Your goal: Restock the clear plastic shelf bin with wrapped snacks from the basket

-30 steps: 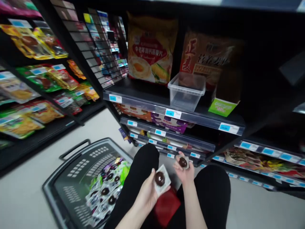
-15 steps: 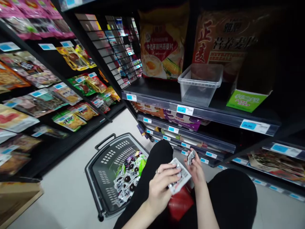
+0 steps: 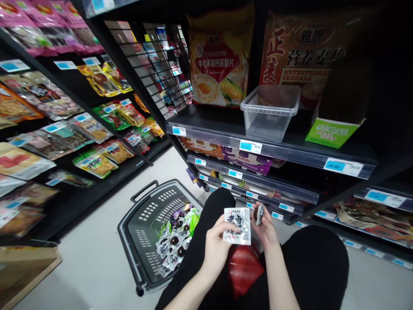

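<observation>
I crouch in a shop aisle. My left hand (image 3: 217, 246) holds up a small white snack packet (image 3: 238, 225) with black print, its printed side facing me. My right hand (image 3: 267, 227) grips a second small packet (image 3: 258, 213) with a dark round sweet showing, held edge-on just right of the first. Both hands are above my black-clad knees and a red pouch (image 3: 242, 268) lying in my lap. A grey shopping basket (image 3: 142, 217) on the floor to my left holds several more such packets (image 3: 172, 245).
A clear plastic tub (image 3: 270, 111) sits on the black shelf (image 3: 274, 150) ahead, beside large cereal bags (image 3: 219, 60) and a green box (image 3: 329, 129). Shelves of snack bags (image 3: 93, 161) line the left side. A cardboard box corner (image 3: 26, 267) is at lower left.
My left hand has turned its packet from sweet-side up to printed side facing me and raised it. The right-hand packet has turned edge-on. My view shifted right and closer to the shelves.
</observation>
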The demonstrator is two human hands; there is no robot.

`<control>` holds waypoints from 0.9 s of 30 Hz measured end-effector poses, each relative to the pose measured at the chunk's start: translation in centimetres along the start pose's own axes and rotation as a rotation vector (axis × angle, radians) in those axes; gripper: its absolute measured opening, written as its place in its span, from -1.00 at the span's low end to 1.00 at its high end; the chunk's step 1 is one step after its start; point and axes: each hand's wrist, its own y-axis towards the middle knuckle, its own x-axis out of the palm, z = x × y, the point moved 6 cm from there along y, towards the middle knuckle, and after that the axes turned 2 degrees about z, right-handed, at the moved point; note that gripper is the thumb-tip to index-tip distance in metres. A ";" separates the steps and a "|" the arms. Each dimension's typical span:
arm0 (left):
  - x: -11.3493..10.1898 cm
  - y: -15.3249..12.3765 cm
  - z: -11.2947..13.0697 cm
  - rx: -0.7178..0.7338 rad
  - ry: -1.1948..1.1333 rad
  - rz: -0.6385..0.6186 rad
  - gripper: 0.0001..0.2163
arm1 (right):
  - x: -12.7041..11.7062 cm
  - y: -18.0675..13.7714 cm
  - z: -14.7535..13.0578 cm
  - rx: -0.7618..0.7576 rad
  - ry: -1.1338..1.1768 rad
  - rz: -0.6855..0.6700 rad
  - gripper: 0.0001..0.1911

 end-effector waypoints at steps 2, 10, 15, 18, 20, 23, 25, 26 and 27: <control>-0.2 1.0 -1.5 -0.104 -0.064 0.004 -0.82 | 0.1 -0.1 0.0 0.001 -0.032 -0.045 -0.36; 2.1 0.6 -4.1 -0.394 -0.231 -0.222 -0.59 | 0.5 -1.3 -0.7 0.062 -0.238 -0.162 -0.25; 2.6 0.0 -5.5 -0.493 -0.205 -0.257 -0.44 | 2.7 -2.4 -0.3 0.085 -0.662 -0.368 -0.36; 2.4 -0.4 -6.1 -0.570 -0.198 -0.297 -0.50 | 3.9 -3.1 -0.2 0.058 -0.830 -0.455 -0.38; 2.0 -0.5 -6.1 -0.606 -0.209 -0.307 -0.56 | 4.2 -3.4 0.0 0.070 -0.806 -0.521 -0.33; -0.2 0.9 -5.4 -0.586 -0.203 -0.245 -0.66 | 2.5 -2.6 -0.2 0.059 -0.629 -0.395 -0.27; -3.8 3.1 -4.9 -0.522 -0.135 -0.135 -0.71 | 0.1 -1.4 -0.6 -0.004 -0.565 -0.170 -0.36; -6.4 4.4 -4.7 -0.482 -0.072 -0.056 -0.74 | -1.1 -0.9 -0.7 -0.036 -0.560 -0.065 -0.42; -9.4 5.6 -4.5 -0.446 0.012 0.036 -0.76 | -2.1 -0.4 -0.7 -0.052 -0.560 0.018 -0.46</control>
